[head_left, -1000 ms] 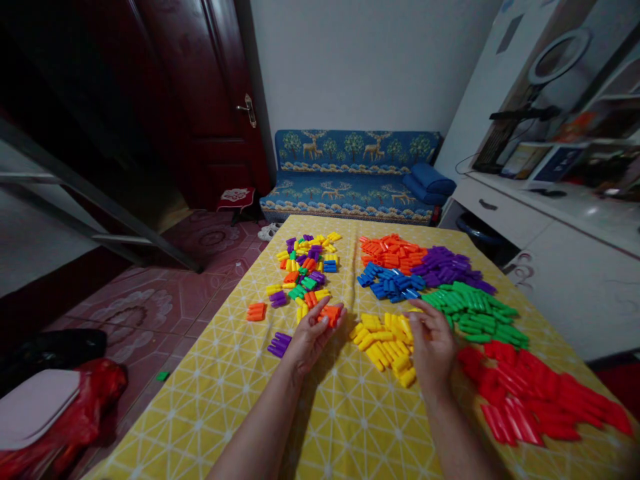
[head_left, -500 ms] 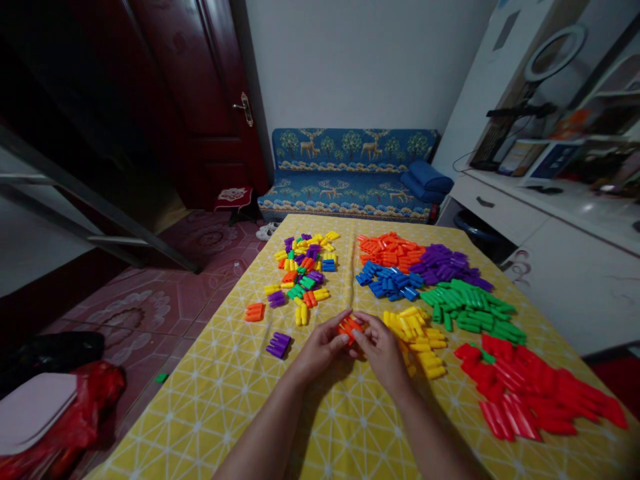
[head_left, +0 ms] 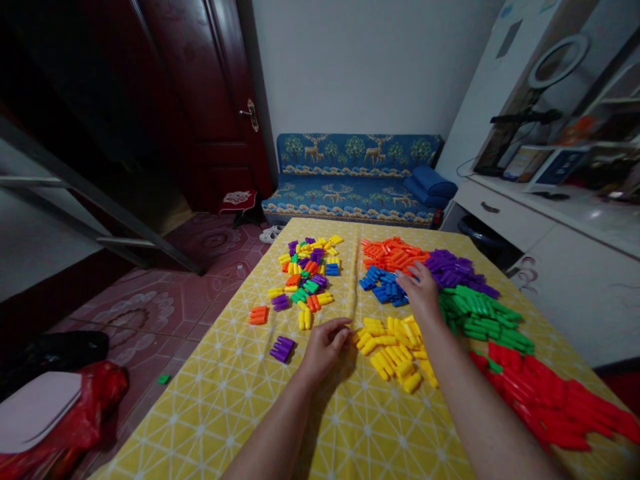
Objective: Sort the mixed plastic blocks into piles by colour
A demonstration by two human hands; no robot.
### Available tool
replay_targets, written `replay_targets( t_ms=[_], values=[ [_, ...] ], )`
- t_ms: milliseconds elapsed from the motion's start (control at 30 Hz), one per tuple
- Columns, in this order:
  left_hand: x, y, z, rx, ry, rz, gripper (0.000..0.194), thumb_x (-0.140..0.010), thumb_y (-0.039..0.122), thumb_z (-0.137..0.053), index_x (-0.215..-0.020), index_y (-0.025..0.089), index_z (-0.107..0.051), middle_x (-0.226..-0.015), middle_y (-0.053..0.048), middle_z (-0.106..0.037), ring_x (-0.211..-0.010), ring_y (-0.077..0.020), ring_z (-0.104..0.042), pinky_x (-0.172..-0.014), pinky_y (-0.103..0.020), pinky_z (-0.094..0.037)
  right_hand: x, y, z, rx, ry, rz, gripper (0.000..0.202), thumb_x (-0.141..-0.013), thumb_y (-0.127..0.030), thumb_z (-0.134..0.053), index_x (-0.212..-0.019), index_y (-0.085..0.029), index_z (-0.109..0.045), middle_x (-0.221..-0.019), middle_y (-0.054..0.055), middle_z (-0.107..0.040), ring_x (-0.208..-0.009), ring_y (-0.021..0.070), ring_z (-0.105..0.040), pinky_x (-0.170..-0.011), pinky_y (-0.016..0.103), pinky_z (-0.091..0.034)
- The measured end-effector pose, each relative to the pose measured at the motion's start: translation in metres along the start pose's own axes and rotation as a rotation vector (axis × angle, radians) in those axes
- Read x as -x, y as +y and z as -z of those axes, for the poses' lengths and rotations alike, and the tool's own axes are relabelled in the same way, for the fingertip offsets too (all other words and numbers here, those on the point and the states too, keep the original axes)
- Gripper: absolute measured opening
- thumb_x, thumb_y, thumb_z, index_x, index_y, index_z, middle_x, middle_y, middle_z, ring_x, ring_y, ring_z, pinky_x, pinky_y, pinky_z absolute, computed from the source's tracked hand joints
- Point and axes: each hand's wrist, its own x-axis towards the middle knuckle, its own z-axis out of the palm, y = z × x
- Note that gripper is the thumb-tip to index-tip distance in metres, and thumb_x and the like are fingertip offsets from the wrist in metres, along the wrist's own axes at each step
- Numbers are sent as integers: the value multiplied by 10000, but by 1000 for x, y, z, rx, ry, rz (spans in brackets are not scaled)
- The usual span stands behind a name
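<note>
My left hand (head_left: pixel 325 350) rests low over the middle of the tablecloth with its fingers curled in and the thumb close to them. Whatever those fingers hold is hidden from view. Left of it lies a purple joined block piece (head_left: pixel 282 349). Farther forward, my right hand (head_left: pixel 421 288) hovers at the edge of the blue block pile (head_left: pixel 383 285), fingers spread and nothing seen between them. The orange block pile (head_left: pixel 393 252) and purple block pile (head_left: pixel 457 272) are just beyond and beside it. Under the right wrist spreads the yellow block pile (head_left: pixel 395 350).
Green blocks (head_left: pixel 485 312) and red blocks (head_left: pixel 555 393) lie along the right side of the table (head_left: pixel 210 400). Mixed coloured joined pieces (head_left: pixel 305 283) sit at the left, with an orange piece (head_left: pixel 258 315) nearby. A blue sofa (head_left: pixel 350 187) stands behind the table.
My hands were together around an orange block piece. The right hand has parted from the left and moved forward to the blue pile; the orange piece no longer shows.
</note>
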Motion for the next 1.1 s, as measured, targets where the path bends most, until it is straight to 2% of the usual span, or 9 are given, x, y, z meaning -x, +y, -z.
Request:
replay_targets(
  t_ms=[67,167,267,367,500,767,933,1033,1100],
  values=[
    [0,3,4,-194,85,-192,232,-870,272,-555,-1010,171,-709,-938,-100,-703,-871,-210,-641,-812,-352,-511,23,4,-7,-51,-32,29,708,-639,-396,-733,-1265,-168,-495,-1318,187,-536,-998,236,-661,-810,377,-554],
    [-2,7,15,-500,269,-405,251,-868,171,-505,-1021,205,-702,-1116,-114,-655,-1094,-246,-572,-963,-427,-455,84,8,-25,-29,-208,23,527,-762,-432,-651,-1211,-183,-533,-1290,167,-571,-969,222,-672,-812,374,-562],
    [-5,5,27,-754,397,-351,378,-808,112,-527,-1158,190,-649,-1297,-150,-561,-1264,-311,-449,-1053,-527,-370,139,15,-44,2,-358,-9,420,-814,-387,-605,-1177,-184,-550,-1170,143,-650,-869,209,-694,-755,354,-576],
    [-8,-2,33,-881,370,-270,530,-745,82,-556,-1267,169,-586,-1422,-163,-460,-1364,-372,-332,-1085,-580,-317,165,28,-56,19,-400,6,382,-808,-320,-602,-1157,-172,-559,-1105,137,-679,-831,204,-701,-744,349,-576],
    [-15,-6,32,-965,312,-248,549,-762,74,-522,-1297,185,-571,-1432,-132,-479,-1407,-390,-246,-1102,-596,-274,167,46,-58,51,-385,43,359,-810,-263,-583,-1154,-159,-566,-1142,150,-664,-812,192,-701,-746,346,-573],
    [-24,7,35,-944,382,-247,337,-840,114,-478,-1094,187,-686,-1122,-134,-650,-1129,-315,-486,-966,-475,-410,168,50,-57,84,-428,44,324,-838,-226,-522,-1156,-168,-550,-1113,127,-659,-825,175,-694,-782,337,-556],
    [-21,4,34,-646,407,-298,283,-854,150,-478,-1023,185,-702,-922,-98,-681,-956,-263,-553,-848,-417,-463,168,48,-57,7,-403,-5,364,-835,-264,-537,-1183,-158,-534,-1116,137,-645,-772,173,-688,-693,319,-562],
    [-19,5,28,-338,385,-268,233,-870,214,-507,-998,175,-698,-946,-87,-692,-915,-217,-610,-840,-367,-481,168,43,-55,-13,-375,-7,440,-850,-339,-560,-1249,-157,-516,-1152,146,-624,-793,172,-675,-696,308,-556],
    [-17,7,22,-178,324,-223,231,-854,259,-557,-1023,164,-683,-974,-88,-701,-883,-197,-640,-809,-330,-495,167,36,-53,-15,-357,-11,496,-855,-385,-573,-1289,-155,-505,-1147,145,-631,-811,177,-667,-715,309,-553]
  ],
)
